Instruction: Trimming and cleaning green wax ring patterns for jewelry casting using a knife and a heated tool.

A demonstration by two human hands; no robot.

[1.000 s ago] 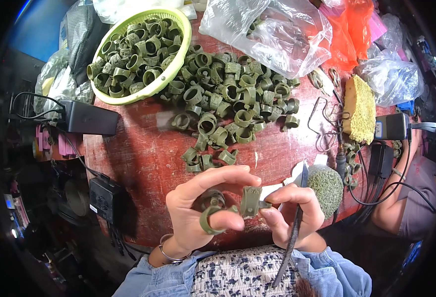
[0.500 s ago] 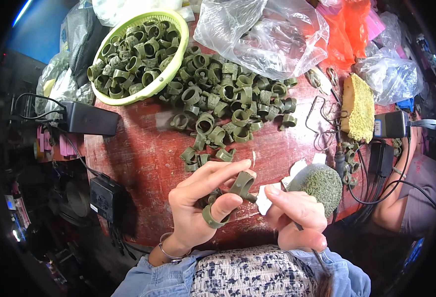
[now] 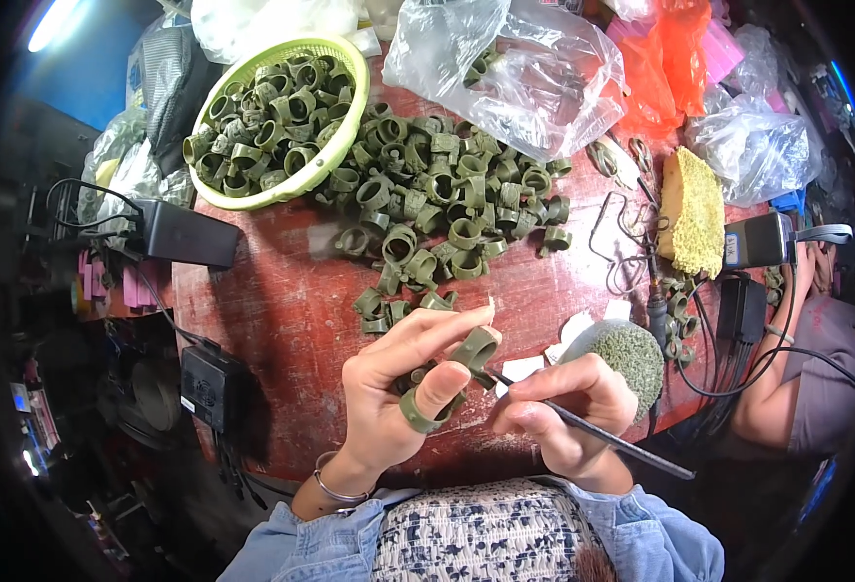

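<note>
My left hand (image 3: 388, 393) is closed on an olive-green ring (image 3: 473, 347), pinched between thumb and fingers. A second green ring band (image 3: 414, 412) circles the base of that thumb, and more green pieces are partly hidden in the palm. In my right hand (image 3: 578, 407) is a slim dark rod, perhaps a file (image 3: 631, 448), held like a pencil. Its front end meets or nearly meets the lower edge of the pinched ring; I cannot tell exactly. Beyond both hands lies a heap of similar green rings (image 3: 465, 233).
A yellow-green basket (image 3: 352, 126) full of rings stands at the back left. Clear plastic bags (image 3: 534, 87) lie behind the heap. To the right are a yellow sponge (image 3: 696, 213), a round green-grey pad (image 3: 626, 359) and cables. Another person's arm (image 3: 772, 378) rests at far right.
My right hand has turned, so the rod now slants down to the right with its front end at the ring. The ring has tilted in my left fingers. The view has shifted slightly.
</note>
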